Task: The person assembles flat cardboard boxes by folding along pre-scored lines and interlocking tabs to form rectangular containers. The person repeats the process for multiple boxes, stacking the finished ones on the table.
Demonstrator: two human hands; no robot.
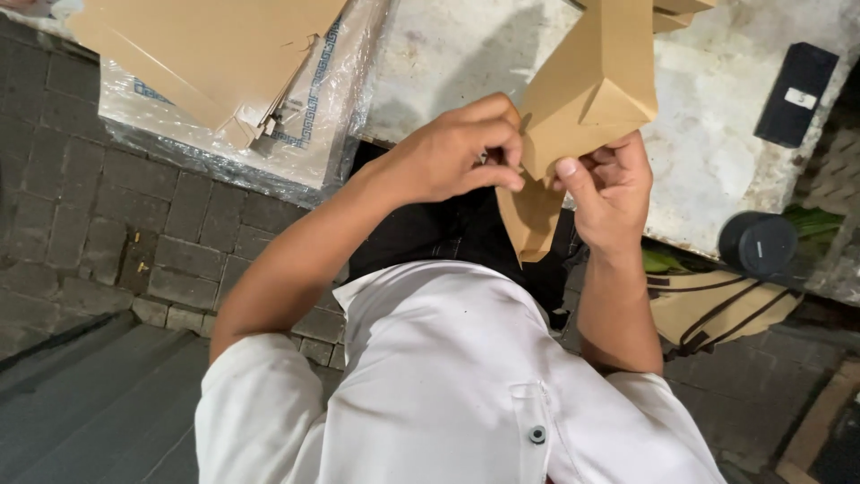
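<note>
A partly folded brown cardboard box blank (593,85) is held up in front of my chest, its lower flap hanging down between my hands. My left hand (455,152) pinches the left edge of the cardboard with fingers curled. My right hand (611,193) grips it from below, thumb pressed on the fold. My white shirt fills the bottom of the view.
A stack of flat brown cardboard blanks (210,54) lies on clear plastic wrap (313,148) at the upper left. A worn white table (717,134) carries a black rectangular device (796,94). A black cylinder (757,244) and a tan striped bag (717,309) sit at right. Grey brick paving (90,224) is below.
</note>
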